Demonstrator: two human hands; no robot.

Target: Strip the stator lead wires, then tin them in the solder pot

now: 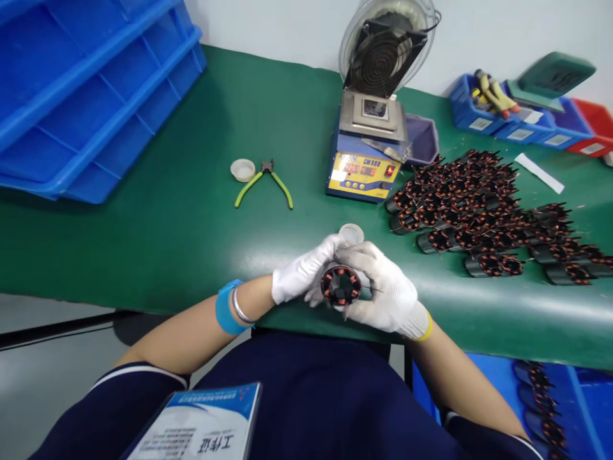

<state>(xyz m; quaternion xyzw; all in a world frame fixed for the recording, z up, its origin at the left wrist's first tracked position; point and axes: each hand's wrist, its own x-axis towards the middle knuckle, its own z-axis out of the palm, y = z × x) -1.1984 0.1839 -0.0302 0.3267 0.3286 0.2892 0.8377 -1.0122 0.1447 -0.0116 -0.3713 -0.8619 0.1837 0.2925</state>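
Both white-gloved hands hold one motor stator [341, 285], a black ring with copper windings inside, over the front edge of the bench. My left hand [306, 271] is wrapped round its left side, some fingers beneath it. From the right, my right hand [385, 287] grips the same stator with the thumb low and the fingers over the top. A thin wire sticks out toward the right palm. Just beyond the fingertips lies a small white round dish [351, 234], partly covered by the hands.
A solder pot [364, 169] with a lit display and a fan above stands at the back. Many stators [464, 204] fill the right side. Green-handled cutters [266, 182] and a white cap [242, 169] lie left. Blue trays [96, 96] tower at far left; tool bins [479, 115] stand back right.
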